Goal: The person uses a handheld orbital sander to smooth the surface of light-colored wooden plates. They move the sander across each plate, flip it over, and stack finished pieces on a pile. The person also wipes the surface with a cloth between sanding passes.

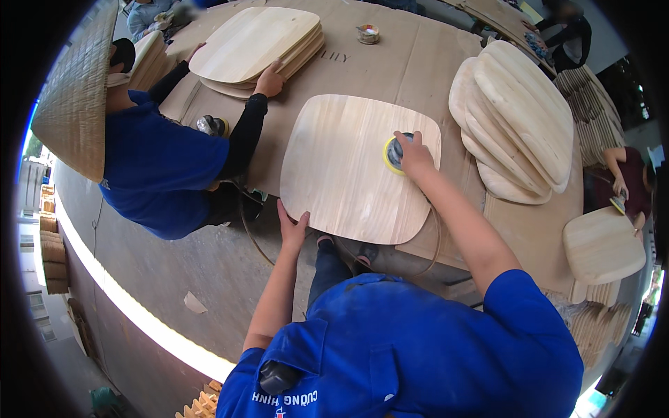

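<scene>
A pale wooden panel (341, 167) with rounded corners lies in front of me on the cardboard-covered table, its near edge reaching past the table's edge. My right hand (416, 155) is closed over a round sander (396, 151) with a dark top and a yellow rim, which rests on the right part of the panel. A thin hose hangs below the panel on that side. At the panel's near left corner, my left hand (293, 226) grips the edge, thumb on top; its other fingers are partly hidden beneath.
Wooden panels (519, 118) are piled on the right. At the left a co-worker in a blue shirt (164, 150) holds a stack of panels (258, 42); another sander (212, 125) lies close by. A small bowl (368, 33) stands farther back. Another person sands a panel (603, 244) at far right.
</scene>
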